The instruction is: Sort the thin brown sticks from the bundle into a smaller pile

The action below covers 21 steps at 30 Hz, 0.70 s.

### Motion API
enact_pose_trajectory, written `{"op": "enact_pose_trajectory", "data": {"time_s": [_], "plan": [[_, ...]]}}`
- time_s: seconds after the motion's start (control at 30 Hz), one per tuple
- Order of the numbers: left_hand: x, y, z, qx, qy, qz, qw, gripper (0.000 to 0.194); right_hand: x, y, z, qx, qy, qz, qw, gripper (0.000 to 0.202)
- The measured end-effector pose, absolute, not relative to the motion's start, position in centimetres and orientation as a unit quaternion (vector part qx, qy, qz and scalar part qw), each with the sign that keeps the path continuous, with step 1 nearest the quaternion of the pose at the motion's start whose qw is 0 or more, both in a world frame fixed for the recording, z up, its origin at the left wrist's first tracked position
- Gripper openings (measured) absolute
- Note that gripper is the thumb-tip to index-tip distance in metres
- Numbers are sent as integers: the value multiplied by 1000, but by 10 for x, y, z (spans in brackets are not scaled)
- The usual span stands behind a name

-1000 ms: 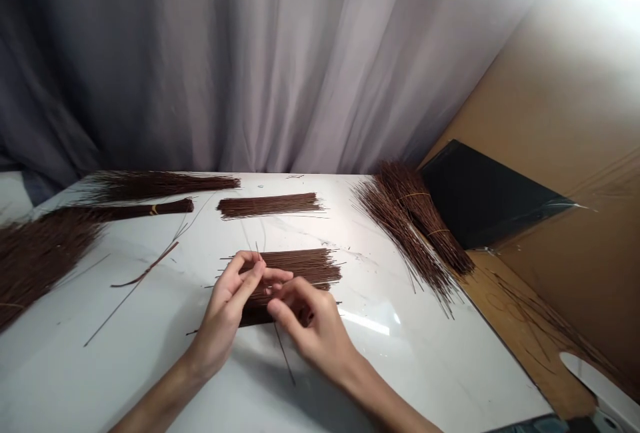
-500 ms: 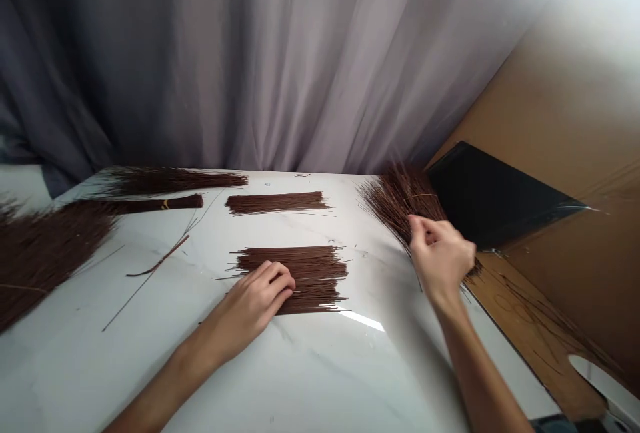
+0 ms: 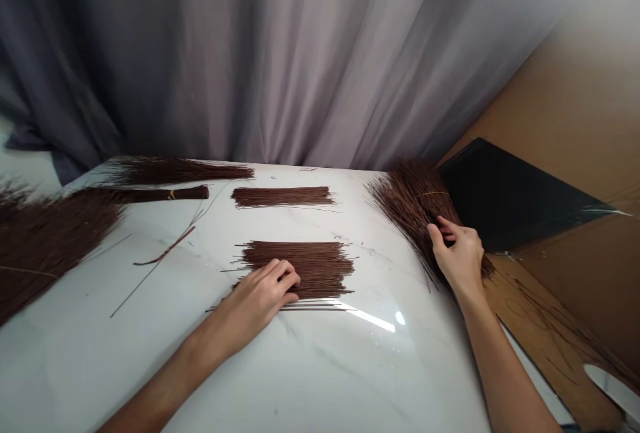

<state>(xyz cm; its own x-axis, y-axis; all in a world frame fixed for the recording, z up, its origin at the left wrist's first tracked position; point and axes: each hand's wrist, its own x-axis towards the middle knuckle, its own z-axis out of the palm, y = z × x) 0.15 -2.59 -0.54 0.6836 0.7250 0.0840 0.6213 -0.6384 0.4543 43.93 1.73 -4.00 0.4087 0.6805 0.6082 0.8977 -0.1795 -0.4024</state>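
Both our hands are down on the sticks. Our left hand (image 3: 265, 293) lies flat, fingers together and slightly curled, pressing the near left corner of the flat pile of cut sticks (image 3: 305, 266) in the middle of the white table (image 3: 350, 380). Our right hand (image 3: 457, 253) reaches out to the big bundle (image 3: 415, 203) at the table's right edge, fingers curled in among its stems; whether they pinch one stick or only rest there we cannot tell.

What could go wrong, as we judge it:

- The pile is loose and unbound, with a few sticks already straying at its near edge. If our left hand slides or lifts carelessly, the sticks could roll out of line.
- The bundle lies close to the table's right edge, beside the dark panel (image 3: 500, 193) and the cardboard (image 3: 575, 120). Tugging one stem could drag its neighbours along, and they might slip off onto the brown surface below, where stray stems already lie.
- These stems look thin; pulling at an angle against the yellow tie (image 3: 433, 194) could bend or snap one.
- Reaching wide splits our attention, so either hand could shift unnoticed.

Farther off lie a smaller pile (image 3: 283, 196), tied bundles (image 3: 165, 193) at the left, and a bent twig (image 3: 165, 252).
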Motion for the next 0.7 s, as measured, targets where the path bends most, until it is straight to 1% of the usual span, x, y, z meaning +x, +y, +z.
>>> {"op": "enact_pose_trajectory", "data": {"time_s": [0.1,0.17,0.2,0.27,0.33,0.37,0.43,0.5,0.57,0.7], "plan": [[3,-25,-8,894,377,140,199,7,415,13,-29,-685,-562,-181,426,35],[3,-24,-9,892,378,149,199,5,385,6,-20,-631,-619,-134,447,24],[4,-23,-10,892,378,154,194,5,367,1,-15,-597,-659,-84,450,20],[4,-22,-12,895,378,159,173,9,328,-13,-9,-502,-752,35,426,14],[5,-22,-15,904,374,157,135,14,290,-29,-7,-418,-820,139,366,11],[6,-22,-17,908,372,157,112,15,274,-37,-8,-388,-847,169,322,9],[7,-22,-21,913,370,156,69,16,251,-50,-13,-332,-898,164,239,6],[9,-23,-25,916,366,158,37,17,239,-57,-21,-319,-918,127,198,6],[11,-24,-26,917,364,164,17,17,235,-58,-28,-333,-918,86,196,10],[11,-22,-21,895,395,206,6,17,234,-51,-35,-374,-900,34,220,13]]}}
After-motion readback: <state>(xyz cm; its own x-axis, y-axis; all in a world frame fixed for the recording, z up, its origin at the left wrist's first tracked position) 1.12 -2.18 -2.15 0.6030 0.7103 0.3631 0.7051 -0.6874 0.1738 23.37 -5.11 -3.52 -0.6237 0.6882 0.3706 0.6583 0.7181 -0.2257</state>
